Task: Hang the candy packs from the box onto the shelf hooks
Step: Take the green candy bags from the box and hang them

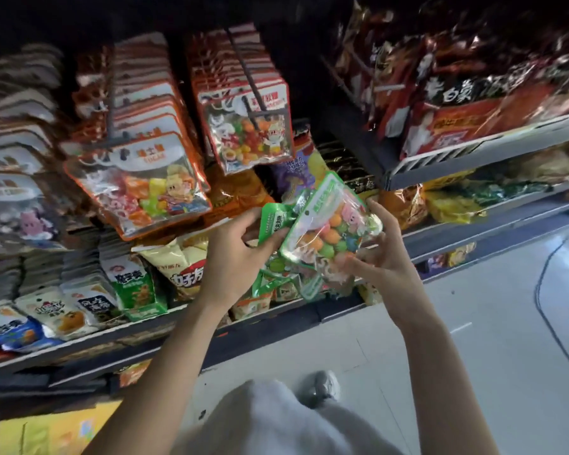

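Note:
Both hands hold a bunch of green-edged candy packs (326, 234) in front of the shelf. My left hand (234, 257) grips the green top edges from the left. My right hand (378, 247) cups the clear front pack full of coloured candies from the right and below. Above hang two rows of orange-edged candy packs (142, 188) on dark shelf hooks (252, 90); the right row's front pack (250, 136) sits just above the held bunch. The box (46, 431) shows as a yellow carton at the bottom left.
Snack bags (138, 287) line the lower shelf behind my left forearm. Dark red bags (467, 103) fill the upper right shelf. A grey tiled floor (490, 323) with a dark cable lies to the right. My shoe (319, 387) is below.

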